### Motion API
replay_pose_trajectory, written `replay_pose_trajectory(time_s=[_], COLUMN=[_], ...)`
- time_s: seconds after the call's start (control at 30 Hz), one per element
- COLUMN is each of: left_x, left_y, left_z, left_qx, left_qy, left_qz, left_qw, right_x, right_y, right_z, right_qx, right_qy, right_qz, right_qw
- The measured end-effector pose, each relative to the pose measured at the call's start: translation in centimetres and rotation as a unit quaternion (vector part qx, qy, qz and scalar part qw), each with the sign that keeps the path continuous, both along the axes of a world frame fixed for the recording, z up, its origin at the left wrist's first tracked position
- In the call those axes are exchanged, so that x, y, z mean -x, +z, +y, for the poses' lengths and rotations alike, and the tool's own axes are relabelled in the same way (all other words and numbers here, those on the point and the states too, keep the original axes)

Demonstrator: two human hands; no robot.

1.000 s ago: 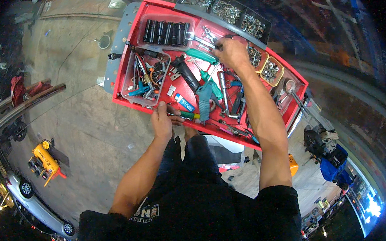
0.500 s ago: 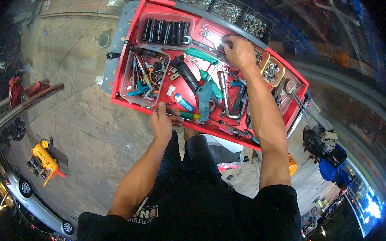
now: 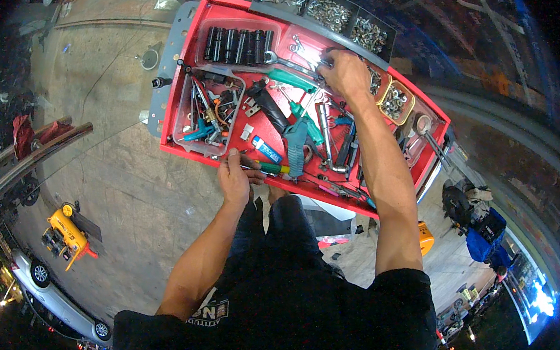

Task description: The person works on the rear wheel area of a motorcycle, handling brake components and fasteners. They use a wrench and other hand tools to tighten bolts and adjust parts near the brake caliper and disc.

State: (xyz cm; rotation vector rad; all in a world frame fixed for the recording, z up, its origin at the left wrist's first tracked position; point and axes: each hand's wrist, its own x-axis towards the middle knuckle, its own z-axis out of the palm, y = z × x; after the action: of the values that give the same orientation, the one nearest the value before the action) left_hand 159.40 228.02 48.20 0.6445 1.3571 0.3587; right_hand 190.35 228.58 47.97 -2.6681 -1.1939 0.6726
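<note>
My left hand [image 3: 236, 175] grips the front rim of a red tool drawer [image 3: 189, 149], thumb on top, beside a green-and-yellow screwdriver [image 3: 271, 167]. My right hand [image 3: 344, 74] reaches into the back right, fingers curled among shiny spanners [image 3: 296, 47]; what they pinch is hidden. Left of it lie a long spanner [image 3: 284, 61], a tray of black sockets [image 3: 237, 45] and green-handled tools [image 3: 289, 79]. A clear bin [image 3: 189, 103] of mixed tools sits at the left, yellow tubs of fasteners [image 3: 394, 102] at the right, a teal-handled tool [image 3: 296, 144] in the middle.
A black compartment tray [image 3: 326, 12] of bolts spans the back edge. A yellow compressor [image 3: 67, 234] stands on the floor at the left, near a silver car [image 3: 60, 301]. Steel rails [image 3: 69, 132] are at far left, blue and black bags [image 3: 479, 238] at lower right.
My right hand has shifted slightly right along the back of the drawer, and the long spanner beside it lies a little lower and further left. My left hand stays on the rim.
</note>
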Motion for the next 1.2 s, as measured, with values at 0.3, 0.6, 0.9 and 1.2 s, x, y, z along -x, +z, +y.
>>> replay_pose_trajectory(time_s=[0.3,0.6,0.9,1.2], left_x=[-0.1,-0.3,-0.4,0.1], left_y=[-0.2,-0.5,-0.7,-1.7], left_z=[-0.1,-0.2,-0.1,0.1], left_qx=[-0.011,0.002,-0.015,-0.035], left_qy=[-0.001,0.031,0.018,-0.005], left_qz=[0.010,0.029,0.059,0.073], left_qw=[1.000,0.999,0.998,0.997], right_x=[0.1,-2.4,-3.4,2.0], right_y=[-0.2,1.2,3.5,1.6], right_z=[-0.1,-4.0,-24.6,-35.7], right_qx=[-0.011,-0.244,-0.318,-0.359], right_qy=[-0.012,-0.151,-0.381,-0.515], right_qz=[-0.002,0.105,0.017,0.066], right_qw=[1.000,0.952,0.868,0.776])
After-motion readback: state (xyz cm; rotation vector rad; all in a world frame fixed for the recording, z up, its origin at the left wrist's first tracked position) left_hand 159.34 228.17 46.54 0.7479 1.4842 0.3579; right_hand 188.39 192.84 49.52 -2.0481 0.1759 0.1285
